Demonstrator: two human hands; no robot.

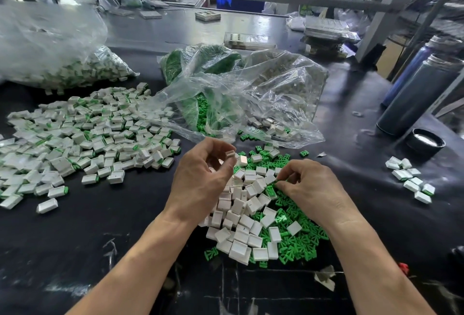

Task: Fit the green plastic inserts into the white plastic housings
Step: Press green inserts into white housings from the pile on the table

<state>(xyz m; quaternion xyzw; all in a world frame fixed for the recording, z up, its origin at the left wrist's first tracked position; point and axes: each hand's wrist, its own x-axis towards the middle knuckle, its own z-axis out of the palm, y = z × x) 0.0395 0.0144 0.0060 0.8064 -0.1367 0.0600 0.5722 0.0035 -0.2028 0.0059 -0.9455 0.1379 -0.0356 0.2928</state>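
Observation:
A heap of loose white housings lies mixed with green inserts on the black table in front of me. My left hand is raised over the heap and pinches one white housing between thumb and fingertips. My right hand reaches down onto the pile, its fingertips pinching a green insert at the heap's edge. To the left spreads a wide pile of assembled white housings with green inserts.
A clear bag of green inserts lies open behind the heap, another bag of assembled pieces at far left. A small group of assembled pieces sits at right, near a black lid and two tall bottles.

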